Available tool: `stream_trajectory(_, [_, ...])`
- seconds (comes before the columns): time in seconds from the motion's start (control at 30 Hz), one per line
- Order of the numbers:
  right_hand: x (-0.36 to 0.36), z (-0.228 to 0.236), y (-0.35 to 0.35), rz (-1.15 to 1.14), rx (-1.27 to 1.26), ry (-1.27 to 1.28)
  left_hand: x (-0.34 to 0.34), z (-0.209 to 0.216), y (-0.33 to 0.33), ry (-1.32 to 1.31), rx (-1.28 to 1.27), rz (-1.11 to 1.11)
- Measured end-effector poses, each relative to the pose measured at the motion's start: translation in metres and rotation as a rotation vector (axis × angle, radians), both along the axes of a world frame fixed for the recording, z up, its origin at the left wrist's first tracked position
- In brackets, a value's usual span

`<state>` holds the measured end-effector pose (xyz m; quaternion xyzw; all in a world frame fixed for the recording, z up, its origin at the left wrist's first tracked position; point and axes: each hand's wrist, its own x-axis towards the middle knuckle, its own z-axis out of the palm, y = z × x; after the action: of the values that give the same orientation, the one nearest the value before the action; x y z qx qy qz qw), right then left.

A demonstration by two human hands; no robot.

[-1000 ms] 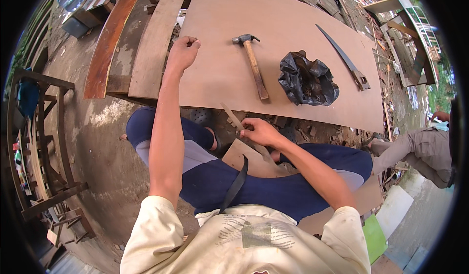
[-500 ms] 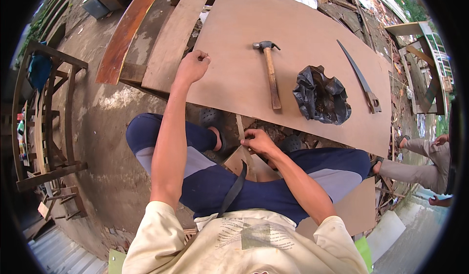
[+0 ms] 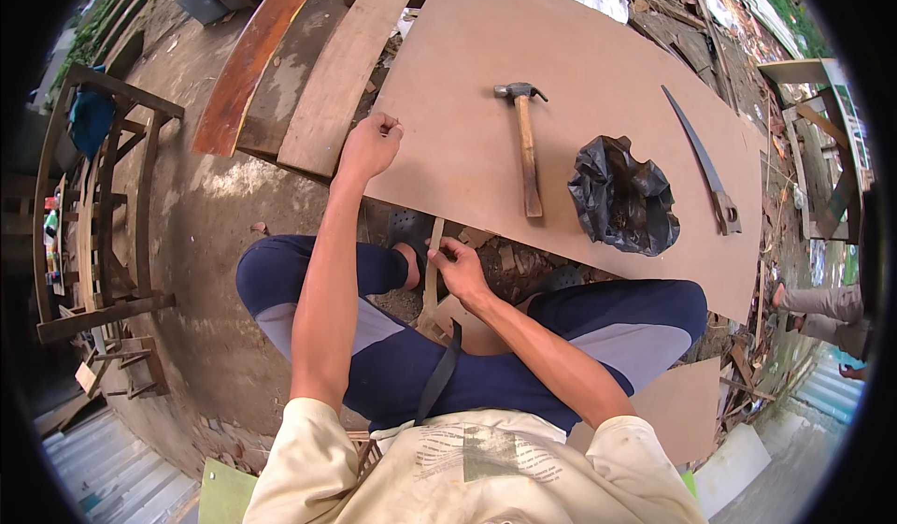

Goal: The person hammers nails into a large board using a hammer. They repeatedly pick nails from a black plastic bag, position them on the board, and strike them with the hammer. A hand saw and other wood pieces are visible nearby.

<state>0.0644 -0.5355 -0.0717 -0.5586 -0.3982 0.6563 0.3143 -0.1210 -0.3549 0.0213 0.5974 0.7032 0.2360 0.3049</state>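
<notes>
My left hand [image 3: 372, 145] is over the left edge of a large brown board [image 3: 448, 103], fingers curled in a pinch. Something tiny may be at its fingertips, too small to name. Lower down, between my knees, my right hand [image 3: 458, 270] pinches a thin wooden strip [image 3: 431, 286] just off the board's near edge. On the board lie a claw hammer [image 3: 527, 155] with a wooden handle and, farther right, a handsaw [image 3: 696, 150]. Between them sits a crumpled black plastic bag [image 3: 598, 211], its mouth open; its contents are too dark to tell.
Planks [image 3: 341, 85] run along the board's left side, beside a varnished curved piece [image 3: 252, 61]. A wooden frame [image 3: 103, 197] stands at far left. Wood scraps litter the ground under the board. At the right edge, another person's legs [image 3: 822, 304] show.
My right hand has moved left with the wooden strip. The left hand stays pinched near the board's left edge, slightly lower in view. The other person's legs have shifted toward the right rim.
</notes>
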Motion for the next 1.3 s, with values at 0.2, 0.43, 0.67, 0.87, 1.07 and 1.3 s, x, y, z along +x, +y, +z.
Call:
stream_trajectory(0.2, [0.002,0.004,0.000,-0.012,-0.041,0.048,-0.003,-0.010,-0.021,0.033,-0.069,0.027])
stream_trajectory(0.43, [-0.018,-0.004,0.000,-0.113,0.030,-0.055,-0.004,-0.011,-0.026,0.059,-0.052,-0.011])
stream_trajectory(0.67, [-0.025,-0.006,-0.001,-0.144,0.049,-0.050,-0.008,-0.017,-0.032,0.045,-0.082,0.010])
stream_trajectory(0.87, [-0.016,0.000,-0.016,0.065,-0.025,-0.152,-0.006,-0.022,-0.021,0.028,-0.046,-0.021])
stream_trajectory(1.07, [-0.024,-0.003,-0.013,0.054,-0.102,-0.028,0.001,-0.019,-0.016,-0.041,-0.014,0.006])
stream_trajectory(1.3, [-0.027,0.000,-0.008,-0.060,-0.202,0.116,-0.019,-0.036,-0.019,-0.040,0.043,0.092])
